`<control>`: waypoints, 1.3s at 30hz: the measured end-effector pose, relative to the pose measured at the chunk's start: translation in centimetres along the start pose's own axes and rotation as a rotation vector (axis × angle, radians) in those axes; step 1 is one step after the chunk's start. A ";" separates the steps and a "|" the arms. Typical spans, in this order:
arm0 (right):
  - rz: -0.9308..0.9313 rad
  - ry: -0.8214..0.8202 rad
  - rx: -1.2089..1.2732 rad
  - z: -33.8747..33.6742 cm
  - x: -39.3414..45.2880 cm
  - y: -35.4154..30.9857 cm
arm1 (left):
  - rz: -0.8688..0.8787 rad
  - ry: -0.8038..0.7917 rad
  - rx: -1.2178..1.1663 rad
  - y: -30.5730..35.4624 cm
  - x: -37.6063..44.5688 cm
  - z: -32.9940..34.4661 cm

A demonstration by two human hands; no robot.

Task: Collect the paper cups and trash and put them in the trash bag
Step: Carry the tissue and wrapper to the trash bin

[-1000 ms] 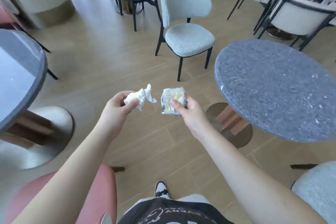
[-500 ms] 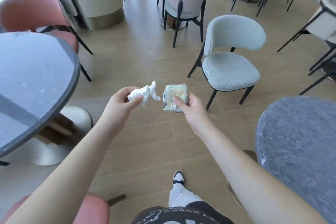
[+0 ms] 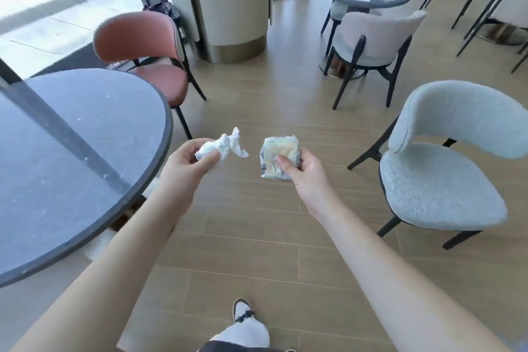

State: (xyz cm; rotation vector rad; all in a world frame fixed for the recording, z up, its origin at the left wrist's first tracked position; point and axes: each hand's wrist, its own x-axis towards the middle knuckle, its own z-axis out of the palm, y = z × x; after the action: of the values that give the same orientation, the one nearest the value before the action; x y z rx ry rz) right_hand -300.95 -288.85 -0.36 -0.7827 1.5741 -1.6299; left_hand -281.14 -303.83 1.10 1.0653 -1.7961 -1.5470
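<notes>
While carried: tissue (image 3: 221, 147), wrapped snack packet (image 3: 278, 158)

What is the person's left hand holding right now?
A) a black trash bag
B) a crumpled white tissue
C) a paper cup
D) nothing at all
B: the left hand is closed on a crumpled white tissue, while the right hand holds a small plastic food wrapper; no cup shows in either hand.

I can read no text; the wrapper (image 3: 279, 158) in my right hand (image 3: 304, 177) bears small marks, too blurred.
</notes>
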 end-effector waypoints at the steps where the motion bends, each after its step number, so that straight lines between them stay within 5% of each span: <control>1: 0.005 -0.013 0.003 0.4 2.1 0.1 | -0.004 0.009 -0.002 -0.3 1.7 -0.5; 17: 0.062 -0.104 0.004 7.0 30.1 0.0 | -0.032 0.093 -0.038 0.2 27.3 -6.9; 39: 0.193 -0.177 0.136 5.1 67.9 -0.4 | -0.162 0.162 -0.059 2.6 61.8 -5.1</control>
State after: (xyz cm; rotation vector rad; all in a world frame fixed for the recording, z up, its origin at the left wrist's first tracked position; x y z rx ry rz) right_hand -334.12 -348.28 -3.63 -0.6622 1.3562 -1.4690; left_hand -311.20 -358.09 -1.25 1.2947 -1.5802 -1.5479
